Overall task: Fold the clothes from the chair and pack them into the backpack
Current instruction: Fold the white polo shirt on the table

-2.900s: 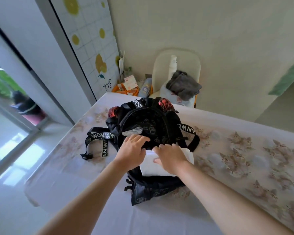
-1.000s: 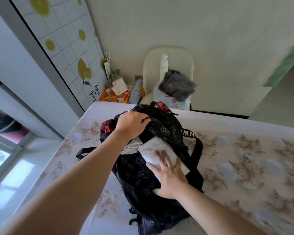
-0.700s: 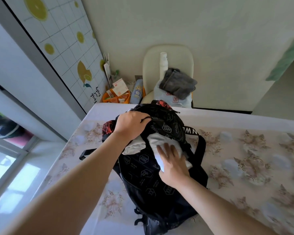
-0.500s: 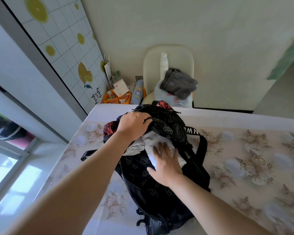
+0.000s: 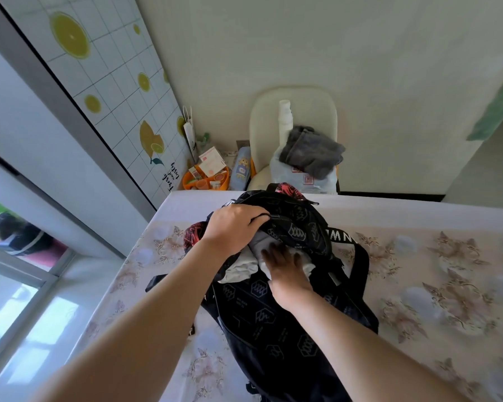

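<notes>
A black patterned backpack (image 5: 276, 317) lies on the table with its mouth facing away from me. My left hand (image 5: 234, 226) grips the upper flap of the opening and holds it up. Flat on a folded white garment (image 5: 244, 264), my right hand (image 5: 285, 266) presses the cloth into the opening, fingertips under the flap. The cream chair (image 5: 294, 111) behind the table holds a grey garment (image 5: 312, 153) draped over a plastic bag (image 5: 305, 177).
The table wears a floral cloth (image 5: 433, 285). An orange basket (image 5: 205, 178) of small items and a blue pack stand on the floor by the chair. A tiled wall panel and a window are at the left.
My right hand has pushed the white garment deeper into the backpack, so less of the cloth shows. My left hand keeps its hold on the flap.
</notes>
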`<control>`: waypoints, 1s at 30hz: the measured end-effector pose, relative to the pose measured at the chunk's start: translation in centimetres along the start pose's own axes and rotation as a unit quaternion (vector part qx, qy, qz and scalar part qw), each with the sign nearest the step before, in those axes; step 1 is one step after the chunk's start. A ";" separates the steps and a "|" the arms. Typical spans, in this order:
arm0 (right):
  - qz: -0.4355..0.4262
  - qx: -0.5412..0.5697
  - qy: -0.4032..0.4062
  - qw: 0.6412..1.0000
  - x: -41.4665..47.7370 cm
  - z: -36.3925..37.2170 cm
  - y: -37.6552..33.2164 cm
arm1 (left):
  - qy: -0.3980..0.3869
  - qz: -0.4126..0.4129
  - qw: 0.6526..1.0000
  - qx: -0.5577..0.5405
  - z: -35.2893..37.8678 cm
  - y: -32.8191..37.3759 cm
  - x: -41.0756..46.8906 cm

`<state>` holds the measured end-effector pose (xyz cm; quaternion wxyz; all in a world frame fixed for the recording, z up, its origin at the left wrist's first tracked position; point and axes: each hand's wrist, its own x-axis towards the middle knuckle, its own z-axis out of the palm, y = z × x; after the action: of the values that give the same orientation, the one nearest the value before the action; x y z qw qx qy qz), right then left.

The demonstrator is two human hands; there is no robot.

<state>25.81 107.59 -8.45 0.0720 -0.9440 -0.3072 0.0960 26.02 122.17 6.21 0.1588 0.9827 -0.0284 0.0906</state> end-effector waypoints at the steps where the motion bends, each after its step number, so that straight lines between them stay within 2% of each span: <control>1: 0.005 -0.004 0.016 1.000 -0.3 0.3 0.1 | 0.003 -0.004 1.000 0.001 0.0 -0.1 0.1; 4: 0.090 0.033 0.056 0.994 -3.2 1.6 0.2 | 0.013 -0.014 1.000 -0.010 0.2 -0.6 0.3; 5: 0.094 0.048 0.057 0.993 -3.9 2.2 0.1 | 0.018 -0.014 1.000 -0.016 0.3 -0.6 0.4; 9: 0.069 0.049 0.076 0.994 -1.1 3.4 -0.2 | 0.048 -0.001 0.998 -0.027 1.0 -0.7 0.5; 13: 0.065 0.027 0.018 0.997 3.1 2.2 -0.7 | 0.077 0.009 0.997 -0.026 0.8 -0.9 0.1; 15: 0.059 0.022 -0.011 0.998 3.2 2.0 -1.3 | 0.069 0.006 0.997 -0.029 0.6 -1.0 0.0; 18: 0.068 0.042 0.029 0.996 0.9 1.7 -1.8 | 0.060 0.014 0.997 -0.036 0.4 -1.1 -0.1; 20: 0.090 0.053 0.017 0.994 0.2 1.8 -1.2 | 0.066 0.023 0.997 -0.043 0.5 -1.1 -0.2; 22: 0.087 0.012 0.021 0.996 1.2 2.1 -1.0 | 0.073 0.028 0.996 -0.047 0.5 -1.1 -0.4; 24: 0.047 -0.052 -0.006 0.997 2.5 2.1 -1.7 | 0.073 0.026 0.996 -0.047 0.5 -1.1 -0.6; 27: 0.026 -0.058 -0.045 0.997 2.6 1.7 -2.5 | 0.045 0.011 0.998 -0.048 0.4 -0.6 -1.0; 30: 0.057 0.085 -0.069 0.992 0.3 -0.2 -1.7 | -0.018 -0.018 0.999 -0.040 0.1 0.1 -1.2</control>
<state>25.13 109.09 -8.01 0.1254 -0.9416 -0.2477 0.1905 24.82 122.10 5.86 0.1987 0.9775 -0.0176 0.0687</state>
